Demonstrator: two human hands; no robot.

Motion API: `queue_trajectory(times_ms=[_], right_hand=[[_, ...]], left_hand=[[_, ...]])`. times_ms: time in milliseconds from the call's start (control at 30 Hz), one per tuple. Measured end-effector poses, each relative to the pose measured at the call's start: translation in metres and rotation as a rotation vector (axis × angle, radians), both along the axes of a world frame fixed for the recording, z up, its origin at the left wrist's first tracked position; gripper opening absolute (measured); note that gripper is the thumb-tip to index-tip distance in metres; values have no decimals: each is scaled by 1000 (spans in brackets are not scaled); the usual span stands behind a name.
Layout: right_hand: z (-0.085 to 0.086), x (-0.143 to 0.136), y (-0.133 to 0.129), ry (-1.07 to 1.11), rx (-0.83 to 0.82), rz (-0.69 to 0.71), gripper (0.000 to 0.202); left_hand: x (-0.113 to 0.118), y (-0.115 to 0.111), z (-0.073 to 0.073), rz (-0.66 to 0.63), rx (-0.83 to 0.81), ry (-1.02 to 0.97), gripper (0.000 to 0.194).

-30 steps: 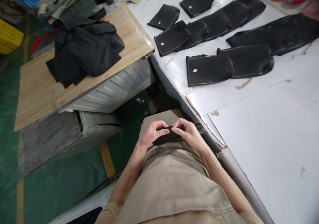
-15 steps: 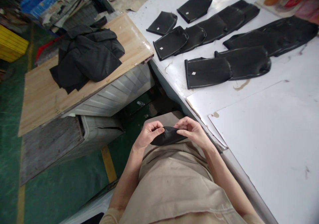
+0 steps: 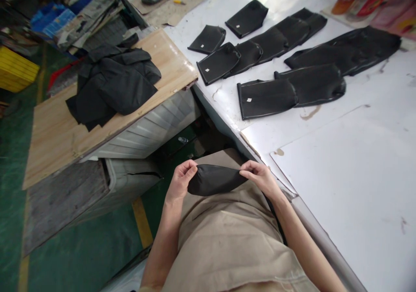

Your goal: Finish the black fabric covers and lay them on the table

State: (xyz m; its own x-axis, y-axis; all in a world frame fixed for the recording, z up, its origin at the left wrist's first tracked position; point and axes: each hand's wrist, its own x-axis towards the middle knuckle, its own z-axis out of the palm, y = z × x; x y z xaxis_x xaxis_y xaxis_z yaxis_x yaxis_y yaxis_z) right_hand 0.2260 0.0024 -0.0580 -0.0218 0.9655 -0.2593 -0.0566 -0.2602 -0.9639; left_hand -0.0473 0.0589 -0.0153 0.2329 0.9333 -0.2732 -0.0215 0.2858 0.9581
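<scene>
Stretched between my two hands, just in front of my beige apron (image 3: 224, 235), is a piece of black fabric (image 3: 217, 180). My left hand (image 3: 182, 177) is closed, pinching its left end between thumb and fingers. At the right end, my right hand (image 3: 258, 176) pinches the upper corner the same way. The piece's underside is hidden from me. On the white table ahead lie several flat black pieces (image 3: 268, 98) of similar look, overlapping in rows, some with a small white mark.
To the left, a heap of black fabric (image 3: 118, 82) rests on a wooden board (image 3: 48, 129). The white tabletop (image 3: 344, 175) has its edge close to my right arm. Bottles (image 3: 373, 1) stand at its far right. A yellow crate (image 3: 16, 69) sits on the green floor.
My hands have moved apart, the left one further left and the right one slightly right. The black fabric between them is now spread wider. My view has shifted a little.
</scene>
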Motion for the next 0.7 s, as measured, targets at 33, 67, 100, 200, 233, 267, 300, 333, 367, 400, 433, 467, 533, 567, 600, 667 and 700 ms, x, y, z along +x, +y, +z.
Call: queue_trajectory(times_ms=[33, 67, 100, 200, 233, 267, 300, 333, 367, 400, 433, 467, 533, 567, 600, 667, 700], right_hand=[[-3, -2, 0, 64, -25, -59, 23], [-5, -5, -1, 116, -48, -115, 27], [-6, -9, 0, 157, -70, -166, 31], [-8, -23, 3, 234, -147, -257, 43], [-8, -26, 5, 250, -172, -279, 45], [-8, -28, 7, 262, -191, -296, 47], [-9, -30, 9, 268, -207, -305, 49], [-9, -30, 11, 271, -222, -306, 51], [-10, -29, 13, 266, -233, -303, 53], [-10, -28, 15, 252, -242, -295, 54], [-11, -26, 17, 230, -247, -281, 55], [-12, -24, 19, 203, -248, -264, 55], [-13, -23, 23, 149, -246, -225, 54], [-13, -23, 25, 131, -244, -205, 53], [-13, -23, 28, 126, -241, -192, 53], [-13, -25, 32, 138, -226, -207, 51], [-14, -27, 34, 152, -210, -226, 50]], left_hand=[[0, 0, 0, 31, -9, -15, 36], [0, -1, -1, 57, -19, -28, 37], [1, -1, -1, 82, -28, -40, 37], [6, -5, -4, 182, -45, -72, 36], [8, -6, -5, 222, -47, -77, 35], [10, -8, -6, 257, -48, -78, 34], [11, -9, -7, 281, -48, -76, 33], [11, -9, -7, 293, -48, -70, 33], [11, -9, -8, 292, -49, -59, 33], [9, -9, -8, 275, -48, -39, 33], [7, -8, -8, 245, -47, -13, 34], [5, -7, -7, 206, -46, 16, 35], [0, -4, -5, 93, -50, 72, 34], [-2, -2, -4, 37, -50, 104, 34], [-4, -1, -3, -8, -45, 138, 34], [-5, 1, -3, -37, -22, 197, 34], [-4, 2, -4, -6, -11, 207, 35]])
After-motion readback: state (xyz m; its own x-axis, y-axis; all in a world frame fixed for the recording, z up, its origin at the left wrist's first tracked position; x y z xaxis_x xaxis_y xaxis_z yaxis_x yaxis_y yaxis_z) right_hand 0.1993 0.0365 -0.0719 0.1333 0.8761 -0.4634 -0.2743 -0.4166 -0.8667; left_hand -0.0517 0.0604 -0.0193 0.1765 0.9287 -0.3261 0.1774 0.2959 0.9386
